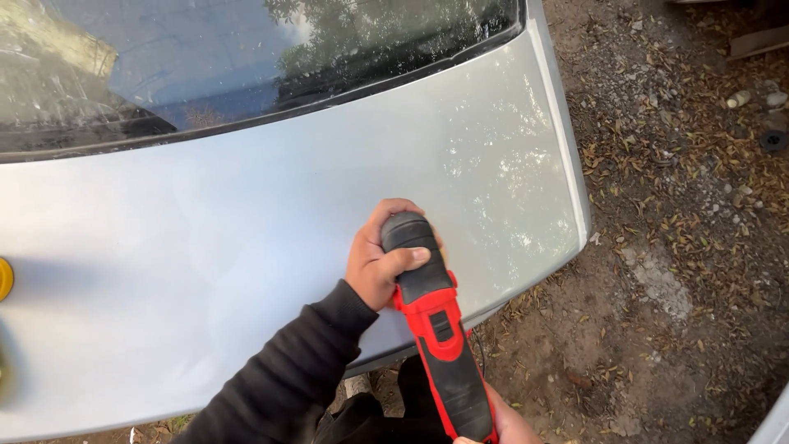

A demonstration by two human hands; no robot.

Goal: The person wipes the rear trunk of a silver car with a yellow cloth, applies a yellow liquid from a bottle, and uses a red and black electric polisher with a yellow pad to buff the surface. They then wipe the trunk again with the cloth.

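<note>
Closest to us, our right hand (505, 427) shows only partly at the bottom edge, closed around the rear of the red and black polisher (434, 329). The machine's body runs up and slightly left from there. Our left hand (380, 259), coming out of a black sleeve (279, 386), is wrapped over the rounded black head of the polisher, thumb across the top, pressing it down onto the silver car panel (246, 238). The pad itself is hidden under the head and hand, so we cannot tell how flat it sits.

We judge that we are mid-pass, working the panel near its lower right edge. The next move, as we read it, calls for steady downward pressure and a slow sweep that keeps the head level and away from the panel's edge.

Farther left, a yellow round object (4, 278) sits at the frame's border on the panel. Beyond the panel lies the rear window glass (246, 57), mirroring trees and sky. To the right, the dirt ground (682, 205) is strewn with dry leaves and small stones.
</note>
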